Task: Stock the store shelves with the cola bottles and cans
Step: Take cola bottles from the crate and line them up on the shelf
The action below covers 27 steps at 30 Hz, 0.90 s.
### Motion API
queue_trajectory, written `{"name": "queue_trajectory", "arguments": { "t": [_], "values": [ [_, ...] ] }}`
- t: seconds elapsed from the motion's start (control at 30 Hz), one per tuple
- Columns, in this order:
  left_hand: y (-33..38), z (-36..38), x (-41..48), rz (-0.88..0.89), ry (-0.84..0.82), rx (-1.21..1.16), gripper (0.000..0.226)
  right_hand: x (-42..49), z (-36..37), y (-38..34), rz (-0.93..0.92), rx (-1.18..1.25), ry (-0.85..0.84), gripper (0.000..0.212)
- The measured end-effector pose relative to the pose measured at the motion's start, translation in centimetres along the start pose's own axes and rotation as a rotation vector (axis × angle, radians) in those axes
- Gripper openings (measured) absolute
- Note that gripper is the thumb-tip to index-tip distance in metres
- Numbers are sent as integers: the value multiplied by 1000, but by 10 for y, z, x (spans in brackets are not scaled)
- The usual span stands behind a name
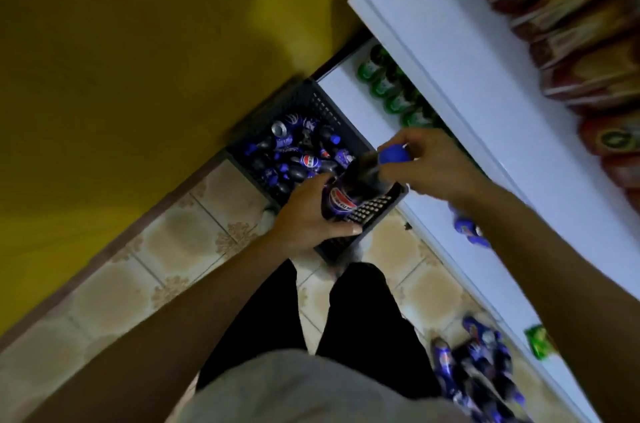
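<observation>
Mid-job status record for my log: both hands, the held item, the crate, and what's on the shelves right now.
left hand: grips the cola bottle by its labelled body
right hand: holds the bottle's blue cap
cola bottle: tilted, above the crate's near corner
crate: dark, on the tiled floor, holding cola bottles and cans
shelf: white; snack packets on it, green bottles in a row on the tier below
image: motion-blurred
</observation>
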<state>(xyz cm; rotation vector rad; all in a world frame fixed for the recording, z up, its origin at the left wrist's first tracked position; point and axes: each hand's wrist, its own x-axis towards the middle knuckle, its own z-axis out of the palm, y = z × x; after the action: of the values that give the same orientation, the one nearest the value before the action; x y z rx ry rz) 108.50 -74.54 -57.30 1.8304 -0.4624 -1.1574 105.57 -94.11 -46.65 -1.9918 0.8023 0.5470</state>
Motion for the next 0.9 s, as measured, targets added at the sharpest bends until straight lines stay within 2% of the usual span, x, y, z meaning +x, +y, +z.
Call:
{"name": "queue_trajectory", "arguments": {
  "t": [0.1, 0.17, 0.27, 0.33, 0.43, 0.57, 0.7, 0.9],
  "values": [
    [49, 3, -39, 130, -105, -72, 80, -76, -42, -31, -99, -34, -32, 16],
    [68, 18, -52, 193, -117, -82, 81, -121, -60, -44, -151, -64, 14, 16],
    [91, 46, -57, 265, -18, -75, 63, -172, -78, -46, -192, -98, 105, 20],
    [107, 67, -63, 316, 38, -10, 59, -202, -87, -33, -216, -93, 217, 26],
    [125, 100, -81, 387, 35, 54, 56, -247, -92, 4, -258, 18, 397, 26],
    [149, 161, -115, 406, 2, 42, 60, -314, -83, 79, -282, 251, 578, 46],
    [168, 231, -160, 409, -60, 11, 54, -381, -63, 156, -234, 494, 641, 65],
    [215, 314, -217, 404, -165, -27, 53, -453, -41, 234, -235, 564, 610, 84]
  ]
}}
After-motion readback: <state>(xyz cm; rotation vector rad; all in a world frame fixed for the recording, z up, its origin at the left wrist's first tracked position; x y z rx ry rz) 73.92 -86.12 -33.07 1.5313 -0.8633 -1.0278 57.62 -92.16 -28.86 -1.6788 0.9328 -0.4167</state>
